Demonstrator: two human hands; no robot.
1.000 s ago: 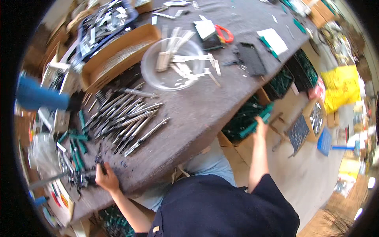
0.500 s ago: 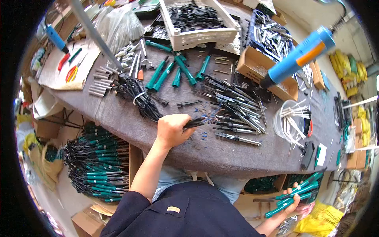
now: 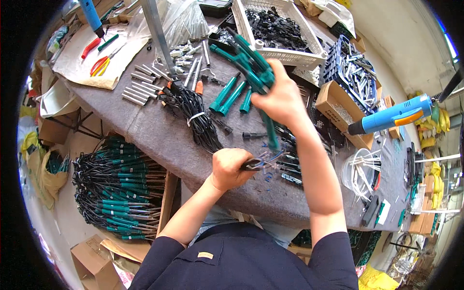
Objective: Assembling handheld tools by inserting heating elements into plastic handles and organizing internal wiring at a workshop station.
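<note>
The left hand (image 3: 231, 169) is clenching a black cable bundle (image 3: 202, 128) extending far-left; the right hand (image 3: 281, 95) is clutching green tubes (image 3: 259, 81).

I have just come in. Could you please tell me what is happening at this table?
A person works at a cloth-covered table. The left hand grips a tied bundle of black cables, with thin wire ends showing beyond the fist. The right hand holds several green tubes above the table. More green tubes lie loose nearby, and farther back a white crate holds black parts.
</note>
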